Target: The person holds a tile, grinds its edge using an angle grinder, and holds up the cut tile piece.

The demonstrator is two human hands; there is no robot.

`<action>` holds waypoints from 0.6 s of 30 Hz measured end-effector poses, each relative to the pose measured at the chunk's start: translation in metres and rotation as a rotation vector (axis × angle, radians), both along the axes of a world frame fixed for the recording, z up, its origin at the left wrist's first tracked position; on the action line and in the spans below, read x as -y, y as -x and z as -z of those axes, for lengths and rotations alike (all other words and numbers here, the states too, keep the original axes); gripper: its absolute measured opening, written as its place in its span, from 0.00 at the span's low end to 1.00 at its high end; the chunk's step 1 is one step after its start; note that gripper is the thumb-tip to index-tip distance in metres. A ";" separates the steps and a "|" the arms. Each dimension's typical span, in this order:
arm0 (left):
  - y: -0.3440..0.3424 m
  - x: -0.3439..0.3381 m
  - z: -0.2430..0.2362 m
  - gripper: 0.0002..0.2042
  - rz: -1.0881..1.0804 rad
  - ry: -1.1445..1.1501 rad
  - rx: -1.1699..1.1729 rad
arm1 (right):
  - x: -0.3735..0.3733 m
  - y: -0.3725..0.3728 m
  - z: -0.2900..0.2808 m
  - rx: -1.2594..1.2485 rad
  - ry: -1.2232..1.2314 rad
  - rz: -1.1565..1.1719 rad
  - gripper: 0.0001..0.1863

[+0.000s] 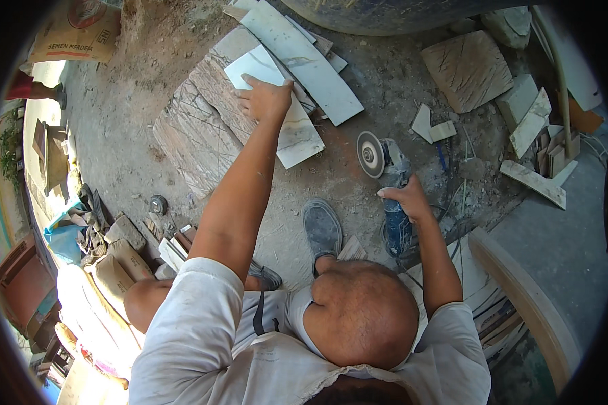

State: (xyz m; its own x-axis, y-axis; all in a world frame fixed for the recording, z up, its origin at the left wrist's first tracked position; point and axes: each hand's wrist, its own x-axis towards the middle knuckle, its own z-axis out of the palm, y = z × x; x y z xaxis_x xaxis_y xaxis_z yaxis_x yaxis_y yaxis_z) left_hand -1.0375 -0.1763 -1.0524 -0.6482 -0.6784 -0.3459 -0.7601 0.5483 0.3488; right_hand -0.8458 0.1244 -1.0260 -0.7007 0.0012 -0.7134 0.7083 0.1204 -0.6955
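My left hand [267,100] lies with fingers spread on a white marble-look tile [300,143]. The tile rests over a slab scored with many cut lines [197,125], its near end sticking out past the slab. My right hand [412,197] is wrapped round the body of a blue angle grinder [398,226]. The grinder's cutting disc [371,154] faces up and to the left, apart from the tile. Whether the disc is spinning, I cannot tell. Longer white tile strips [304,61] lie stacked just beyond my left hand.
A square stone slab [467,71] and tile offcuts [422,123] lie to the right. A power cord trails near the grinder. A tape measure [158,205] sits left of my shoe [323,226]. A cement bag [78,34] and another person's leg [44,91] are far left.
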 end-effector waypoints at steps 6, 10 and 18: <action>-0.055 0.051 0.007 0.56 0.660 0.111 -0.056 | 0.005 0.014 0.001 -0.008 -0.098 -0.156 0.50; -0.063 0.081 0.000 0.60 0.972 0.164 0.071 | 0.014 0.023 0.004 -0.024 -0.250 -0.264 0.55; -0.063 0.080 -0.002 0.59 0.949 0.183 0.048 | 0.040 0.040 0.000 -0.032 -0.328 -0.410 0.56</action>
